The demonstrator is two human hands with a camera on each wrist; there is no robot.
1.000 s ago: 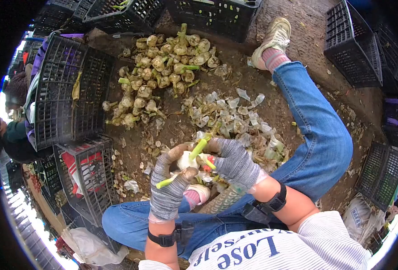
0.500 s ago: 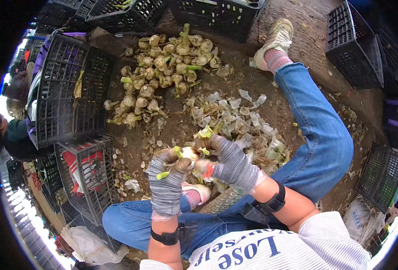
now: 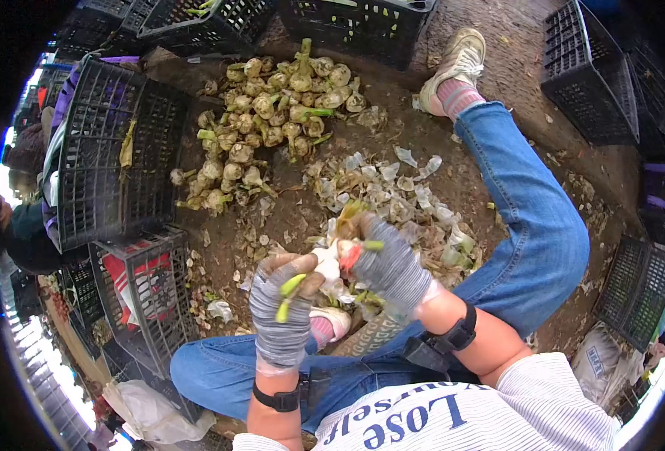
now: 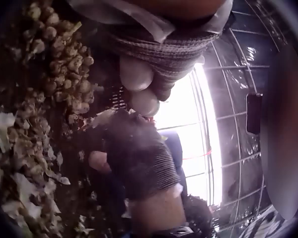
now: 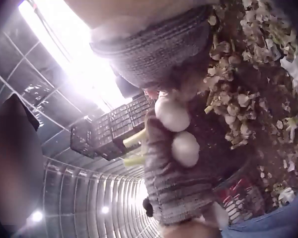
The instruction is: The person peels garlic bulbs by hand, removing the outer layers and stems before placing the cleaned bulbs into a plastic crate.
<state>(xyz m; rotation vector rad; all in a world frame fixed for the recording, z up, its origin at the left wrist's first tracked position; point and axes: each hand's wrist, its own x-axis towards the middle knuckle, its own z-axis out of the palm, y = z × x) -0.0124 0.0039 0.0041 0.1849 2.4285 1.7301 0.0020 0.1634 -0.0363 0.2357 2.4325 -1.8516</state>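
My left hand [image 3: 280, 301], in a grey knit glove with bare brown fingertips, holds white peeled garlic bulbs [image 3: 325, 263] by the fingers. Two green garlic stems [image 3: 293, 286] stick out over its back. In the left wrist view, two smooth white bulbs [image 4: 145, 102] sit one below the other beside the gloved fingers. My right hand [image 3: 389, 263], gloved alike with red at a fingertip, is close against the bulbs. Its fingers grip brownish garlic peel [image 3: 351, 214], and a short green piece [image 3: 374, 245] pokes out beside them. The right wrist view shows both bulbs [image 5: 186, 148] against the left glove.
Unpeeled garlic bulbs [image 3: 265, 113] are heaped on the dirt floor ahead. Loose peelings [image 3: 392, 188] lie nearer, to the right. Black plastic crates [image 3: 114, 150] stand left, behind and right; one grey crate [image 3: 148, 293] has a red and white bag inside. The person's bent legs [image 3: 528, 203] flank the work.
The green stems at the left hand have swung from upright to pointing down toward the wrist. The right hand drew away from the bulb with peel, then came back against it.
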